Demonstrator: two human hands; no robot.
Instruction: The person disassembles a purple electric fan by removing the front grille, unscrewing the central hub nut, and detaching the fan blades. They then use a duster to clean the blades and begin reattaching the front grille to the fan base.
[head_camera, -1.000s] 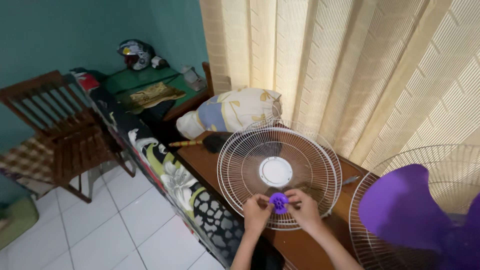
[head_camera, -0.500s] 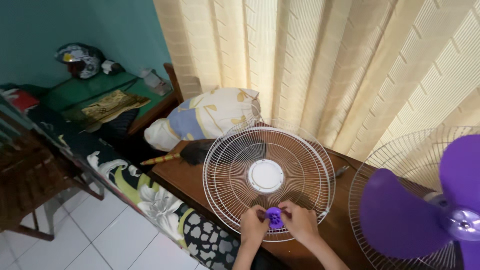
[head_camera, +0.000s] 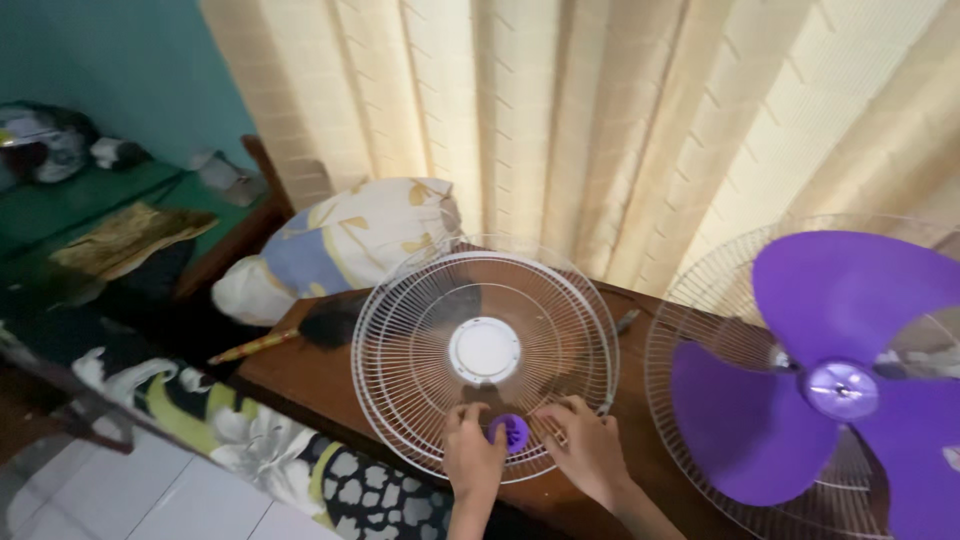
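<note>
A small purple plastic fan cap (head_camera: 510, 432) sits between my two hands, low over the near rim of a white wire fan guard (head_camera: 420, 330) that lies flat on a brown wooden table (head_camera: 300, 365). My left hand (head_camera: 470, 455) pinches the cap's left side and my right hand (head_camera: 582, 445) holds its right side. The guard has a round white disc (head_camera: 484, 350) at its centre. To the right stands a fan with purple blades (head_camera: 840, 375) inside its rear wire guard (head_camera: 690, 330).
Cream curtains (head_camera: 600, 120) hang behind the table. A patterned pillow (head_camera: 330, 245) and a dark-headed brush (head_camera: 310, 325) lie at the table's far left. A floral cloth (head_camera: 250, 440) drapes below the table edge. A green surface (head_camera: 60, 205) with clutter stands against the teal wall.
The view has swung right: the purple-bladed fan is now mostly in frame and the chair and floor have left it. Both hands stay on the purple cap over the guard's near rim.
</note>
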